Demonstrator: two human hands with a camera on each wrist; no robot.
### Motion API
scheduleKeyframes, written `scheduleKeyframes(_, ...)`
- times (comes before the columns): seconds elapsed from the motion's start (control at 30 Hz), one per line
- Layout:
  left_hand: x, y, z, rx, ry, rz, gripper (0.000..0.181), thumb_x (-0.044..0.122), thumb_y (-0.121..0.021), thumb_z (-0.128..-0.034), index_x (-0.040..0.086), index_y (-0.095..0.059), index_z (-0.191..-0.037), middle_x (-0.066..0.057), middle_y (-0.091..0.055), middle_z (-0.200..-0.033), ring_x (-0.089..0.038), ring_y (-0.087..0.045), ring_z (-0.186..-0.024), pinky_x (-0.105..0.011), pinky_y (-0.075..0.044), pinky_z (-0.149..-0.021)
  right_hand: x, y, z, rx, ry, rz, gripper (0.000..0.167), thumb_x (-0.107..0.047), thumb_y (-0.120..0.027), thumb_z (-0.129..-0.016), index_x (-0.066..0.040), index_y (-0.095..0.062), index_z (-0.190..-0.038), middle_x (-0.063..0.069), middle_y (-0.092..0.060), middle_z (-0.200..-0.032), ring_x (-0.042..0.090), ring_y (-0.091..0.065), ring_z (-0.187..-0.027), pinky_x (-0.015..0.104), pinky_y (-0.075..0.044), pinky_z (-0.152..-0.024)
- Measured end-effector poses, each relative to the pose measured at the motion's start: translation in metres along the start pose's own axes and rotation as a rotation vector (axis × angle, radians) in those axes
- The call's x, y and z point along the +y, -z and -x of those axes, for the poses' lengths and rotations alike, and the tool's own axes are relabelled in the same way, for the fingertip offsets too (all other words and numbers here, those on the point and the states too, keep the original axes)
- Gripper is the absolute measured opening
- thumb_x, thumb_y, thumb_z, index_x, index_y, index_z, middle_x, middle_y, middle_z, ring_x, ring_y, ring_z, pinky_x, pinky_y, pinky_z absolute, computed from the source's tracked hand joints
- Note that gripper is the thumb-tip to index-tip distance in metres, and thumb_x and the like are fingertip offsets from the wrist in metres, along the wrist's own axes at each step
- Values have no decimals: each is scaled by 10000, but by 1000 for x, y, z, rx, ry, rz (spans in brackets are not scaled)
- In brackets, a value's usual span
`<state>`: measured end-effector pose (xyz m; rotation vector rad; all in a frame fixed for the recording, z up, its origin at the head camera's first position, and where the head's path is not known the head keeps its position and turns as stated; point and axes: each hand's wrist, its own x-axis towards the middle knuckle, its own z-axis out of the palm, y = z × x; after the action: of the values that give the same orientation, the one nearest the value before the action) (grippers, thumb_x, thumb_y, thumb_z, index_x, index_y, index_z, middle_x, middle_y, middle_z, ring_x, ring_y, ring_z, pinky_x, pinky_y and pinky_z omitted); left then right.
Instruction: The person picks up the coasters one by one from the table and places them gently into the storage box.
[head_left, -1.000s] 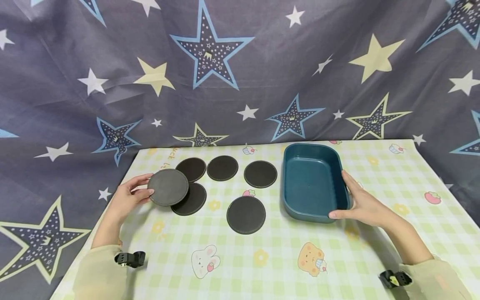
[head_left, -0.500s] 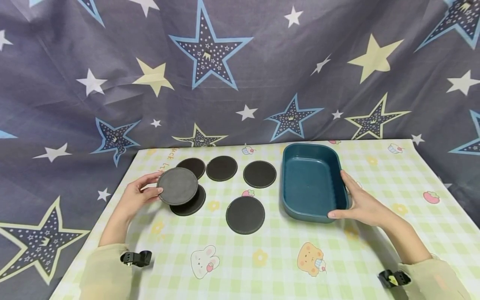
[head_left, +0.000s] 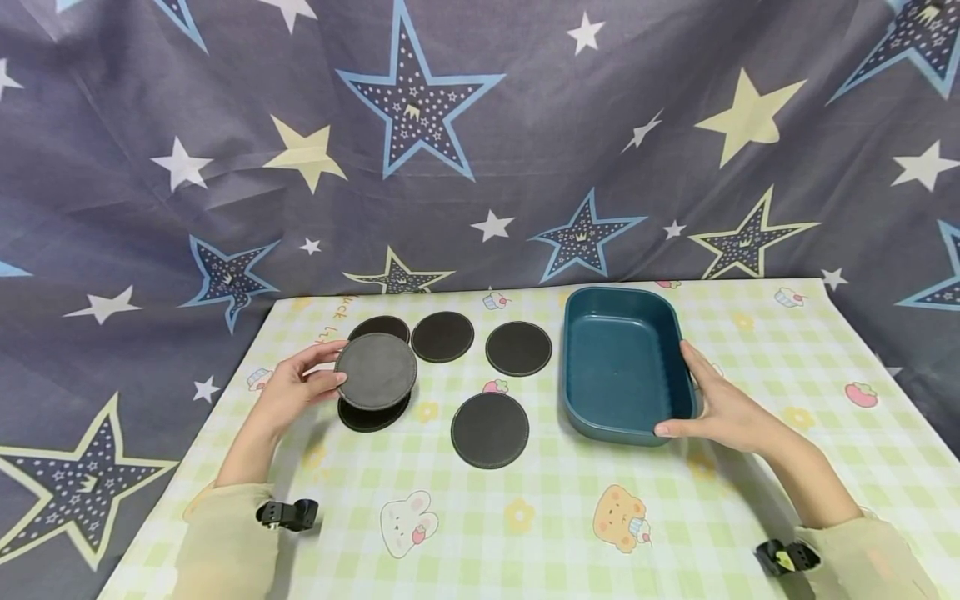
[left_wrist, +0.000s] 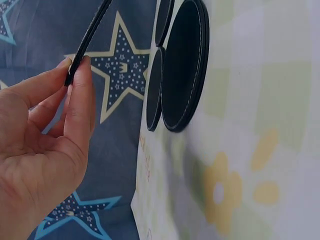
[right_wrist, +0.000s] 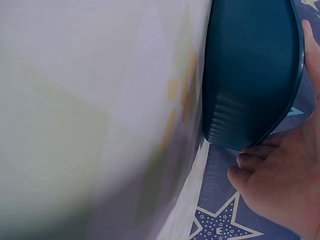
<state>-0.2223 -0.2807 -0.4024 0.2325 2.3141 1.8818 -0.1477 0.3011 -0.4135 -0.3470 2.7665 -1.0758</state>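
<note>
My left hand (head_left: 296, 390) pinches a round dark coaster (head_left: 377, 372) by its left edge, thumb against fingers. In the left wrist view this coaster (left_wrist: 89, 40) is seen edge-on, lifted off the table. It overlaps two black coasters in the head view, one behind (head_left: 378, 325) and one in front (head_left: 372, 417), partly hiding both. Further right lie three more: a back coaster (head_left: 442, 337), a middle coaster (head_left: 518, 348) and a nearer coaster (head_left: 490, 430). My right hand (head_left: 723, 408) holds a teal rectangular bin (head_left: 611, 434) at its right side and near corner.
A green-and-white checked cloth (head_left: 480, 542) with cartoon prints covers the table. Behind it hangs a dark curtain (head_left: 480, 192) with stars. The bin stands on the table's right half, to the right of the coasters.
My left hand has moved steadily right with the pinched coaster, which now covers more of the two coasters beneath it. My right hand and the bin have stayed put.
</note>
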Motion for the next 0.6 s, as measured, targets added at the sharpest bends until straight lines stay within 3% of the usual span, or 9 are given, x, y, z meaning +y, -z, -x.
scheduleKeyframes(0.6,12,-30,-14,-66,49,-57,549,71,-640,-967,39,-447,-1480,89,-565,-1129,17,-634,-872,-195,-613,-794,0,0,0,-2,-7,1,1293,-392,-846,-770,-44,90,-1592,270,30,-1657,534,-74,-1499,765,-210,-1117)
